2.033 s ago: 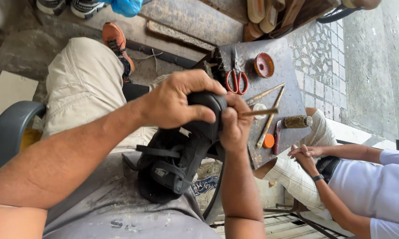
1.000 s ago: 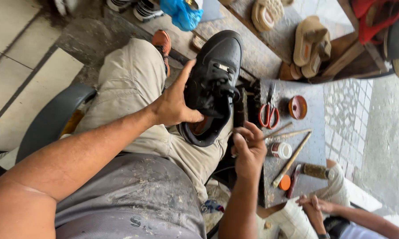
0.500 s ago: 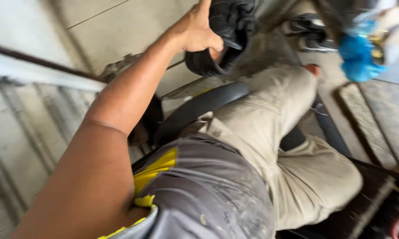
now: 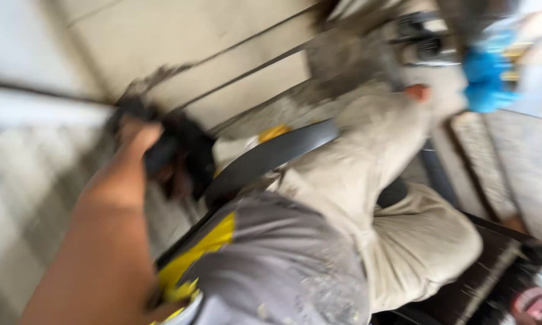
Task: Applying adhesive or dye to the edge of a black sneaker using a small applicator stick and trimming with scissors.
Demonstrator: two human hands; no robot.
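Black and blurry, the shoe (image 4: 184, 153) sits low at the left, out past the dark chair arm (image 4: 271, 157) and over the pale floor (image 4: 223, 60). The left hand (image 4: 140, 139) is on the shoe, and its fingers seem wrapped around it, though the blur makes that hard to be sure of. The bare arm runs down to the near left corner. Tan trousers (image 4: 373, 180) fill the middle and a grey and yellow shirt (image 4: 265, 265) lies near. A blue bag (image 4: 484, 78) is far right. The right hand is out of sight.
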